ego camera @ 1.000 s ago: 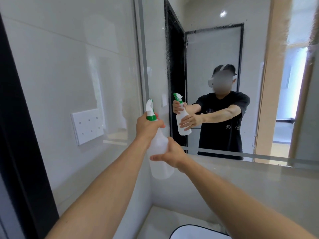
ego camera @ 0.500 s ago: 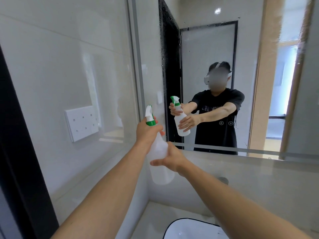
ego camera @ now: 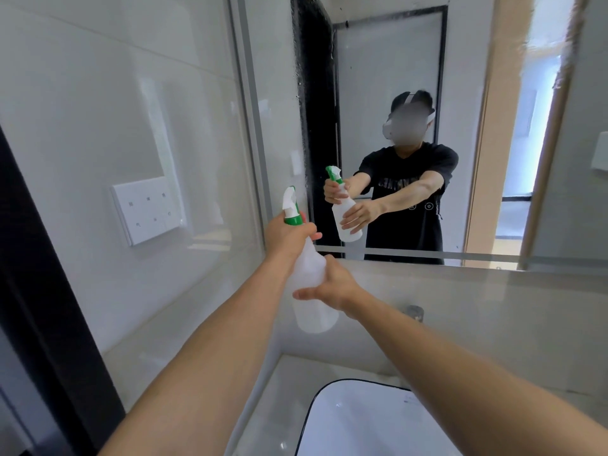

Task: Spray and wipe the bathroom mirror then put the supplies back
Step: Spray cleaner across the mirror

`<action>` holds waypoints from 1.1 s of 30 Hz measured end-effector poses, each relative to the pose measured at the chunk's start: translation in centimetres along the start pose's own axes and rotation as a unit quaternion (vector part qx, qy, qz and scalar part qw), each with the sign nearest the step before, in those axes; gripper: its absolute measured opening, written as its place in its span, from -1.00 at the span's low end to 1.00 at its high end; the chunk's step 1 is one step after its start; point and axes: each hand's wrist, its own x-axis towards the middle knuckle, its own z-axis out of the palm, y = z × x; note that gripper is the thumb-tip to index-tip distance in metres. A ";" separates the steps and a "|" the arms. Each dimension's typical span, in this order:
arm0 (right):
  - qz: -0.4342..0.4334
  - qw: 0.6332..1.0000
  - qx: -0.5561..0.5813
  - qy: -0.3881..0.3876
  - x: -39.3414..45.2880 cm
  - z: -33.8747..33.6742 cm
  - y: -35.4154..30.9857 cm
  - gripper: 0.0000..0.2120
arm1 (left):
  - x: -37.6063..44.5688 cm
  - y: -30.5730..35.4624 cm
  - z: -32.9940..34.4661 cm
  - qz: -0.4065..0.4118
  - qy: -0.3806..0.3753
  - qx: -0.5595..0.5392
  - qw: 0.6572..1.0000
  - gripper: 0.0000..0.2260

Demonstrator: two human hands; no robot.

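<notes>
A white translucent spray bottle (ego camera: pixel 311 274) with a green collar and white nozzle is held up in front of the bathroom mirror (ego camera: pixel 388 77), nozzle pointing at the glass. My left hand (ego camera: pixel 289 236) grips the bottle's neck at the trigger. My right hand (ego camera: pixel 332 286) holds the bottle's body from the right side, thumb along its front. Fine droplets speckle the mirror's left part. The mirror shows a person holding the same bottle. No cloth is in view.
A white switch panel (ego camera: pixel 148 209) sits on the glossy left wall. Below the mirror are a tiled ledge, a chrome tap part (ego camera: pixel 415 311) and a white basin with a dark rim (ego camera: pixel 355 422). A black door frame (ego camera: pixel 39 274) runs down the left edge.
The view has tipped down, so more of the basin shows. The bottle and both hands sit lower against the mirror; both grips are unchanged.
</notes>
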 end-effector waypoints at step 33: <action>-0.037 0.977 -0.041 0.207 -5.6 -14.6 1.2 -0.28 | -4.0 7.0 15.5 0.144 -0.176 0.016 0.974 -0.67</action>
